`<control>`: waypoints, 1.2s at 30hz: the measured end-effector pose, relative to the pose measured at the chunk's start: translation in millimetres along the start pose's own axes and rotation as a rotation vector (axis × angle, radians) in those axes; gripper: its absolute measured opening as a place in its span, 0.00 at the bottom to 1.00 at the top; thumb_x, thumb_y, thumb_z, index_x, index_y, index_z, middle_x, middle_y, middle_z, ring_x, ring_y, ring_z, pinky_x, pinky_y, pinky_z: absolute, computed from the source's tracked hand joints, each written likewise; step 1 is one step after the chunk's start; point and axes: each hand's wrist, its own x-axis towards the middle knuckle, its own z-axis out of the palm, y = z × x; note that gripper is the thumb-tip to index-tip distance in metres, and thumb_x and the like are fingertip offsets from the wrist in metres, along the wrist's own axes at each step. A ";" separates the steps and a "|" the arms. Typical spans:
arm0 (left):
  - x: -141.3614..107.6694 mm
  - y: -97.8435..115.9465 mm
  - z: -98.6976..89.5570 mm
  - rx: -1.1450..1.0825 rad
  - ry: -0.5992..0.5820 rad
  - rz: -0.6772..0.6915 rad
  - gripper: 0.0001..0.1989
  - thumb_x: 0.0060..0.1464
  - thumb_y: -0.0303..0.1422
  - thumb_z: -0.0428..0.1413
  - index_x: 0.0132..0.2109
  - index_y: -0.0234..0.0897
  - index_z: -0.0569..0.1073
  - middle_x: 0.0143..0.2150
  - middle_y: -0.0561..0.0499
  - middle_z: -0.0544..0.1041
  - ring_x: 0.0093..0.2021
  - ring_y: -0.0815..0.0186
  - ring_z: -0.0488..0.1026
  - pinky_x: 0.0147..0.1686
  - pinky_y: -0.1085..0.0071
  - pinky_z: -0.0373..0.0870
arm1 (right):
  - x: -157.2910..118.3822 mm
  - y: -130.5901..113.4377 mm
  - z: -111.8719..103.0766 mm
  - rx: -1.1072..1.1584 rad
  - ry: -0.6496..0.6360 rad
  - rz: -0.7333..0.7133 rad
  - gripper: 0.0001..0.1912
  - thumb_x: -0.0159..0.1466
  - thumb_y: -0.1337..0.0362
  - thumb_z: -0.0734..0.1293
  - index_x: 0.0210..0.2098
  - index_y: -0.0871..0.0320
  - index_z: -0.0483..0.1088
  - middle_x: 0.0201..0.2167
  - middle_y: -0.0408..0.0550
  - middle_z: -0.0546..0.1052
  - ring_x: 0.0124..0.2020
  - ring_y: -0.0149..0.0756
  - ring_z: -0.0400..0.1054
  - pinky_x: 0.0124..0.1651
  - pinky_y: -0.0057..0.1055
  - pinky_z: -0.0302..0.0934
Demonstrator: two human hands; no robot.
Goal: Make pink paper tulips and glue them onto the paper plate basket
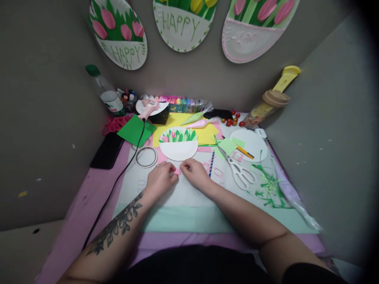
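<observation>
L grip [160, 178] — holds pink ppr [177, 172]

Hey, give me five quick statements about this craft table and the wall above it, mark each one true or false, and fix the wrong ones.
1. A small pink piece shows between the left hand and the right hand. True.
2. The scissors lie to the left of both hands. False: the scissors lie to the right of them.
3. The blue patterned pencil lies to the left of the scissors. True.
4. The bottle's cap is red. False: the cap is green.
5. The middle plate on the wall has yellow flowers. True.
</observation>
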 end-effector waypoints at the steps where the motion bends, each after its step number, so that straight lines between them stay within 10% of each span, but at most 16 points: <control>1: 0.1 -0.4 0.2 -0.009 0.002 0.001 0.09 0.49 0.34 0.54 0.39 0.40 0.72 0.40 0.48 0.76 0.41 0.60 0.72 0.36 0.68 0.64 | 0.6 1.3 -0.2 0.013 0.011 -0.003 0.06 0.58 0.70 0.62 0.25 0.58 0.68 0.27 0.43 0.71 0.31 0.32 0.64 0.35 0.27 0.55; 36: 1.0 -0.4 -0.2 0.003 -0.019 -0.073 0.12 0.49 0.36 0.55 0.41 0.41 0.64 0.37 0.52 0.75 0.38 0.62 0.72 0.32 0.69 0.61 | -7.5 17.0 1.9 0.002 -0.018 -0.283 0.16 0.56 0.78 0.62 0.37 0.57 0.77 0.31 0.47 0.73 0.34 0.35 0.68 0.40 0.32 0.64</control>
